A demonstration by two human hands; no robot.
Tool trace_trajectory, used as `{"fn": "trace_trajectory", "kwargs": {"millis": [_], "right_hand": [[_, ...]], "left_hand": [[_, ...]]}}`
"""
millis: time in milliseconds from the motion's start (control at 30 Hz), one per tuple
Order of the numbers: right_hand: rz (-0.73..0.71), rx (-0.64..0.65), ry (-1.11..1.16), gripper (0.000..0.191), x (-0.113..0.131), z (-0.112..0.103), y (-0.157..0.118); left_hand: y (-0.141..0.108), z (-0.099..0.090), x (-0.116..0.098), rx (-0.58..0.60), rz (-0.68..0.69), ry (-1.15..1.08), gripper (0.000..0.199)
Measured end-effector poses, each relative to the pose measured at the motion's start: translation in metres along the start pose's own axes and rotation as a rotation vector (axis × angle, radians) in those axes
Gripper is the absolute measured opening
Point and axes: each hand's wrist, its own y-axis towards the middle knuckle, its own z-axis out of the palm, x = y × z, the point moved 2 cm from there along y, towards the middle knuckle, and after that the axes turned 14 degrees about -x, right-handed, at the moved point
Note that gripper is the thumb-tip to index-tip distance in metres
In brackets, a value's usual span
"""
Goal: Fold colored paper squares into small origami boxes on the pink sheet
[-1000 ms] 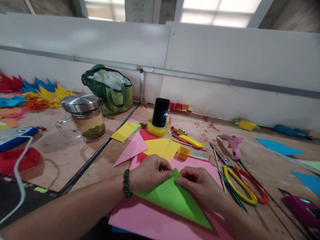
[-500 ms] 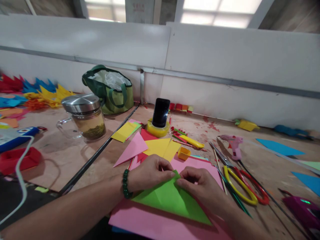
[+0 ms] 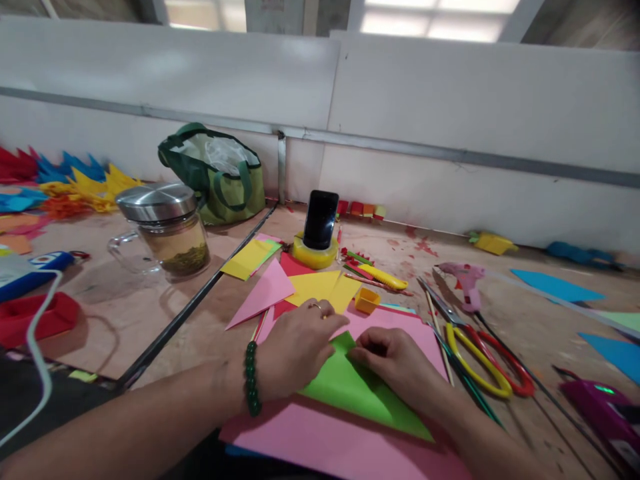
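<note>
A folded sheet of green paper [image 3: 367, 393] lies on a stack of pink paper [image 3: 320, 430] in front of me. My left hand [image 3: 299, 347], with a green bead bracelet and a ring, covers the green sheet's left part. Its index finger reaches past the top corner, apart from the thumb, which is at the paper. My right hand [image 3: 393, 357] pinches the sheet's upper right edge between thumb and bent fingers. Just beyond are a small yellow paper box [image 3: 367, 301], yellow paper pieces [image 3: 320, 288] and a pink paper triangle [image 3: 263, 293].
Scissors [image 3: 475, 353] and a pink glue gun [image 3: 465, 283] lie at right. A phone [image 3: 321, 219] leans on a tape roll [image 3: 315, 253], near a yellow cutter [image 3: 385, 276]. A glass tea mug [image 3: 170, 240] and a green bag [image 3: 230, 187] stand at left.
My left hand has lifted its pinch from the top corner, spreading index finger and thumb. My right hand keeps hold of the green paper, whose right corner has shifted slightly right.
</note>
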Motion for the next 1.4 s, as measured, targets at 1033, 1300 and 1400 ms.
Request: {"fn": "trace_trajectory", "kwargs": {"millis": [1033,1300,1400], "right_hand": [[-0.216,-0.11,-0.239,0.014,-0.001,-0.002,-0.003],[-0.83,0.207,-0.481,0.013,0.039,0.009,-0.061],[-0.886,0.196,-0.551,0.013,0.03,0.015,-0.067]], "left_hand": [[-0.082,-0.001,-0.034,0.107,0.266,0.112,0.053],[-0.076,-0.007,-0.031,0.129,0.209,0.007,0.04],[-0.075,-0.01,-0.032,0.137,0.205,0.002,0.043]]}}
